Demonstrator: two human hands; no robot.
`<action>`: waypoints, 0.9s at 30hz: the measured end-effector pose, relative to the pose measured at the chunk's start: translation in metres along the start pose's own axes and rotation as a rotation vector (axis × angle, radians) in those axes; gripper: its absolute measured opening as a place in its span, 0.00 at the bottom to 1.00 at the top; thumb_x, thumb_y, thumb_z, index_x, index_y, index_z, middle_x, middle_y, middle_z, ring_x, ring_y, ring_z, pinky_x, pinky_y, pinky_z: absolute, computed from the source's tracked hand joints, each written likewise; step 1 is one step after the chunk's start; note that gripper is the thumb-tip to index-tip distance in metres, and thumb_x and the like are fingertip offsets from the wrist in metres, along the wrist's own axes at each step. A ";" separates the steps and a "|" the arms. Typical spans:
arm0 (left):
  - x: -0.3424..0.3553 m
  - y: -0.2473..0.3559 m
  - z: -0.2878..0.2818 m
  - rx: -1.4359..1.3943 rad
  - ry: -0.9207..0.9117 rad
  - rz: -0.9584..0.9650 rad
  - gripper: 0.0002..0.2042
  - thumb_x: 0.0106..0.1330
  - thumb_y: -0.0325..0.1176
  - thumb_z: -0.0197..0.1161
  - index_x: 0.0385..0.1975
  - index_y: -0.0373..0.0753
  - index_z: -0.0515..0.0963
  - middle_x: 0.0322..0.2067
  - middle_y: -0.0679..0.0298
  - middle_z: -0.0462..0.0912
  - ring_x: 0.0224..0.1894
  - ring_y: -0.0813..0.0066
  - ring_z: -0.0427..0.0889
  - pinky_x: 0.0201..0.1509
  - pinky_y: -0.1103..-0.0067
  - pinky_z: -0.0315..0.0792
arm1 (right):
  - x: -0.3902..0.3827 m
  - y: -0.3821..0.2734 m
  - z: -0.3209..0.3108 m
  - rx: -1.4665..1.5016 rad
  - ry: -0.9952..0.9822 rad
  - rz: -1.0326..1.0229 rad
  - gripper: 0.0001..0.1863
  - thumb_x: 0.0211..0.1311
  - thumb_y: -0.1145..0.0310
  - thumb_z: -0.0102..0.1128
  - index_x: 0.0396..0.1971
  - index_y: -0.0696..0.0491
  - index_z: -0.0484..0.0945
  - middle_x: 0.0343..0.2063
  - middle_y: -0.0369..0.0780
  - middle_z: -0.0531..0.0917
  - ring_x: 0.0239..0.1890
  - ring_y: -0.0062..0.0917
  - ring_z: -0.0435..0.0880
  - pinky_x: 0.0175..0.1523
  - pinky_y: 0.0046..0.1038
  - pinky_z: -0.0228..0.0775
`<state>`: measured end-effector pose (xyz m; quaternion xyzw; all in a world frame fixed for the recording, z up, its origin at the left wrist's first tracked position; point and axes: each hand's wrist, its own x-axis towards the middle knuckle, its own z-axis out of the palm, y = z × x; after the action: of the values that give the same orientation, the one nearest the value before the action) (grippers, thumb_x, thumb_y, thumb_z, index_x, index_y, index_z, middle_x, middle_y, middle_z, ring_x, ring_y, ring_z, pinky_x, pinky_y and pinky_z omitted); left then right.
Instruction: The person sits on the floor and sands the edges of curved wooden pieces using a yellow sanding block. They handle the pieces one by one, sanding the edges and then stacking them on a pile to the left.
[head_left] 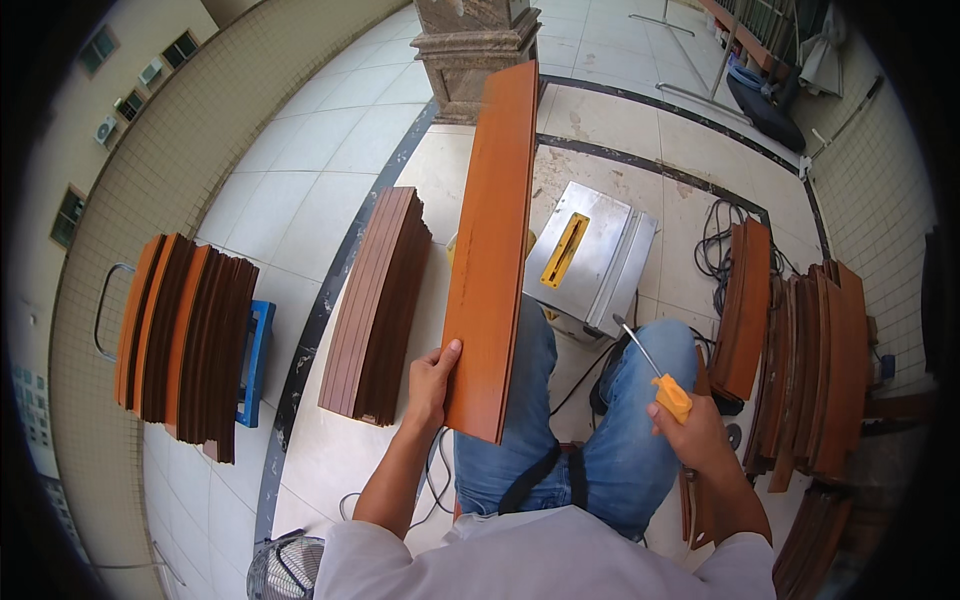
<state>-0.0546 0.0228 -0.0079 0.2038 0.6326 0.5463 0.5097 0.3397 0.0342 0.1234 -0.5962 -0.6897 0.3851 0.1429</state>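
A long reddish-brown wooden floorboard (490, 250) stretches away from me, its near end beside my left thigh. My left hand (432, 385) grips its left edge close to that end, thumb on the top face. In my right hand (693, 428) is a screwdriver (672, 397) with an orange-yellow handle; its metal shaft points up and to the left over my right knee. Beyond my knees sits a silver table saw (590, 255) with a yellow insert around the blade slot. The board hides part of its left side.
Left of the board is a stack of floorboards (375, 305). Another stack (185, 345) rests on a blue-framed cart (257, 362) at far left. More boards (815, 370) stand at the right, near black cables (715, 250). A stone pillar (475, 60) rises ahead; a fan (287, 568) is lower left.
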 end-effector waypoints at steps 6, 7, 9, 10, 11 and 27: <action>0.022 0.013 -0.138 0.343 0.250 0.085 0.28 0.71 0.56 0.68 0.34 0.27 0.85 0.26 0.66 0.82 0.27 0.80 0.76 0.32 0.77 0.71 | -0.006 0.079 -0.025 0.268 0.421 0.373 0.22 0.75 0.50 0.61 0.30 0.55 0.79 0.21 0.34 0.82 0.20 0.20 0.78 0.28 0.27 0.69; 0.030 0.012 -0.169 0.545 0.346 0.020 0.30 0.70 0.57 0.69 0.33 0.26 0.85 0.25 0.67 0.80 0.26 0.80 0.73 0.31 0.75 0.69 | -0.004 0.119 -0.018 0.198 0.540 0.296 0.23 0.75 0.49 0.61 0.29 0.55 0.79 0.21 0.36 0.81 0.22 0.20 0.78 0.27 0.28 0.70; 0.041 -0.002 -0.210 0.544 0.402 0.014 0.32 0.69 0.58 0.68 0.33 0.24 0.85 0.24 0.66 0.80 0.26 0.79 0.73 0.30 0.74 0.68 | -0.007 0.145 -0.012 -0.011 0.548 0.477 0.25 0.75 0.48 0.59 0.32 0.58 0.82 0.22 0.41 0.83 0.23 0.30 0.83 0.30 0.33 0.75; 0.046 -0.008 -0.227 0.570 0.412 -0.018 0.32 0.69 0.58 0.68 0.33 0.23 0.85 0.24 0.66 0.80 0.26 0.79 0.73 0.30 0.74 0.68 | -0.010 0.169 -0.006 -0.156 0.515 0.523 0.26 0.75 0.47 0.59 0.34 0.59 0.83 0.23 0.44 0.85 0.25 0.34 0.85 0.32 0.36 0.76; 0.053 -0.011 -0.238 0.594 0.423 -0.047 0.33 0.68 0.58 0.68 0.33 0.23 0.84 0.24 0.66 0.80 0.25 0.79 0.73 0.30 0.74 0.68 | -0.016 0.204 0.007 -0.300 0.481 0.567 0.27 0.75 0.47 0.59 0.35 0.61 0.84 0.25 0.46 0.86 0.27 0.38 0.87 0.33 0.38 0.77; 0.132 -0.048 -0.356 0.937 0.391 0.087 0.35 0.68 0.63 0.65 0.26 0.26 0.82 0.20 0.55 0.80 0.24 0.69 0.73 0.33 0.67 0.70 | -0.116 0.422 0.169 -0.012 0.182 0.739 0.31 0.75 0.45 0.49 0.58 0.57 0.80 0.43 0.53 0.88 0.42 0.44 0.88 0.43 0.43 0.78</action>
<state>-0.4015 -0.0575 -0.1481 0.3307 0.8841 0.2526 0.2126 0.5581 -0.1382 -0.2548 -0.8375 -0.4149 0.3519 0.0516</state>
